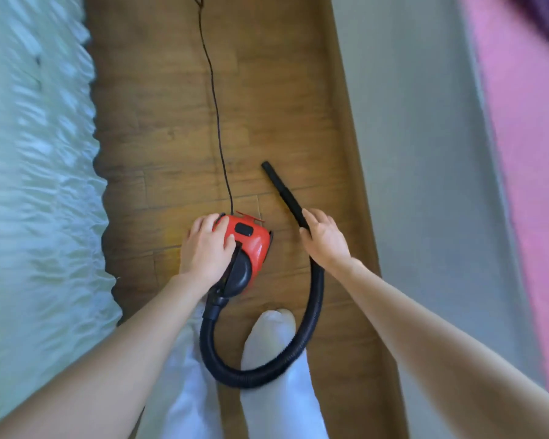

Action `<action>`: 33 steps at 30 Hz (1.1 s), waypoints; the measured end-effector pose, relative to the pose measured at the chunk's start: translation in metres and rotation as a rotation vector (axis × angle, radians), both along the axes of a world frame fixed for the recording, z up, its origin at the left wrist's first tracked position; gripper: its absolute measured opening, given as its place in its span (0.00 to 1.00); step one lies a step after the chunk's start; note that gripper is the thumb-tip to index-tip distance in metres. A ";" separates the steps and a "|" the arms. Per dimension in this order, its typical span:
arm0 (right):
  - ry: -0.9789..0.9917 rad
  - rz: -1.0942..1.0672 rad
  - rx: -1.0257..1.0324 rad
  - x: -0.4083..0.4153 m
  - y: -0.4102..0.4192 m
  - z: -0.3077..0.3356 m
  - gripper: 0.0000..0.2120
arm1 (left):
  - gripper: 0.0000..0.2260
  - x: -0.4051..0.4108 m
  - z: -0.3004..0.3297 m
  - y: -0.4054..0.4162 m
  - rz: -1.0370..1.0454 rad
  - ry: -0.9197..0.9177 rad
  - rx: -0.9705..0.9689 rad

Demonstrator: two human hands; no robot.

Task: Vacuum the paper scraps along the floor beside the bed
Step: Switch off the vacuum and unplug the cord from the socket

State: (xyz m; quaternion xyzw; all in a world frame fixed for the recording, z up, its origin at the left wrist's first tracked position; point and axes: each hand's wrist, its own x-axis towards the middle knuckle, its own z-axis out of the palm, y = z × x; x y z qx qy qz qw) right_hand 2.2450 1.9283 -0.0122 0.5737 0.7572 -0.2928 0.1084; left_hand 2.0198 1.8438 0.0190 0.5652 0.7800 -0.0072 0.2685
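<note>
A small red and black vacuum cleaner (249, 245) hangs over the wooden floor (171, 128). My left hand (205, 248) grips its handle from the left. My right hand (322, 237) holds the black nozzle tube (282, 190), which points forward and to the left, its tip just above the floor. The ribbed black hose (311, 321) loops from the vacuum's rear, past my legs, up to my right hand. No paper scraps show on the visible floor.
The bed (35, 185) with pale rippled bedding runs along the left. A grey wall (425, 153) with a wooden skirting lines the right. A thin black power cord (214, 99) runs forward across the floor. My white-trousered legs (276, 359) stand below.
</note>
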 end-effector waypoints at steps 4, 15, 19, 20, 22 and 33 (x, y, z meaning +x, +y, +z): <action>0.041 0.128 0.073 -0.019 -0.029 0.108 0.22 | 0.19 -0.004 0.109 -0.028 0.019 0.032 0.095; 0.085 0.330 0.309 -0.090 -0.133 0.303 0.17 | 0.18 -0.033 0.281 -0.154 0.185 0.070 0.256; 0.115 0.295 0.304 -0.133 -0.162 0.329 0.18 | 0.18 -0.075 0.308 -0.182 0.198 0.084 0.294; 0.125 0.281 0.310 -0.148 -0.167 0.334 0.17 | 0.18 -0.090 0.315 -0.185 0.183 0.092 0.300; 0.132 0.252 0.328 -0.181 -0.175 0.346 0.17 | 0.19 -0.126 0.331 -0.188 0.144 0.119 0.302; 0.174 0.133 0.419 -0.322 -0.173 0.426 0.18 | 0.20 -0.278 0.413 -0.170 0.033 0.199 0.433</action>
